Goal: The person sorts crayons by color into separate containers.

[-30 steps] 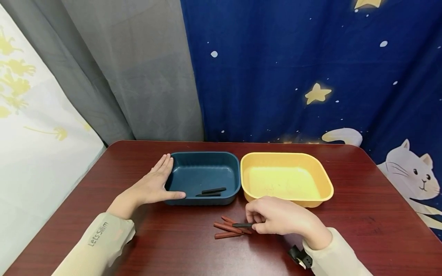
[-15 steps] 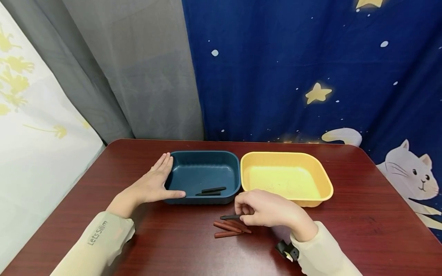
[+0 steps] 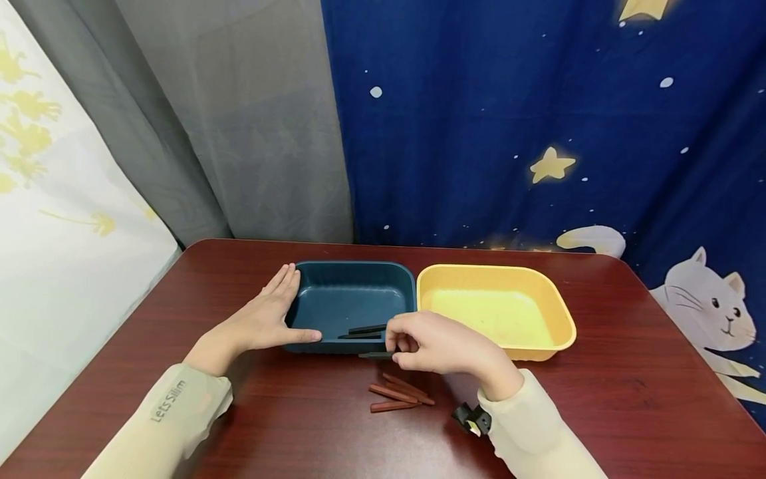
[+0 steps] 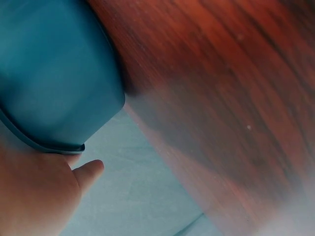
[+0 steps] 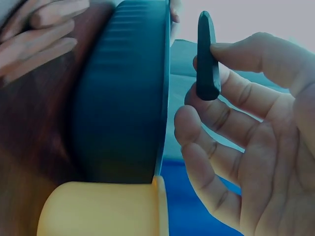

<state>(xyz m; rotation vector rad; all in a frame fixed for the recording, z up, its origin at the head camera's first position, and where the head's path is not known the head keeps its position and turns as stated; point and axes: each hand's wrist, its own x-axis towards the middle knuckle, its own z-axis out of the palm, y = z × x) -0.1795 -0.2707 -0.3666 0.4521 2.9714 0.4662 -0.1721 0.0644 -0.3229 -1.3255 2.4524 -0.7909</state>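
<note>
Away from the red sticks (image 3: 393, 393), my right hand (image 3: 445, 342) has brought a pinched black stick (image 3: 374, 355) near the blue tray (image 3: 353, 299); my left hand (image 3: 260, 322), fingers straight, touches the tray's side.

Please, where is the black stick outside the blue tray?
In the head view, the right hand pinches the black stick at the near side of the blue tray, beyond the brown sticks.
</note>
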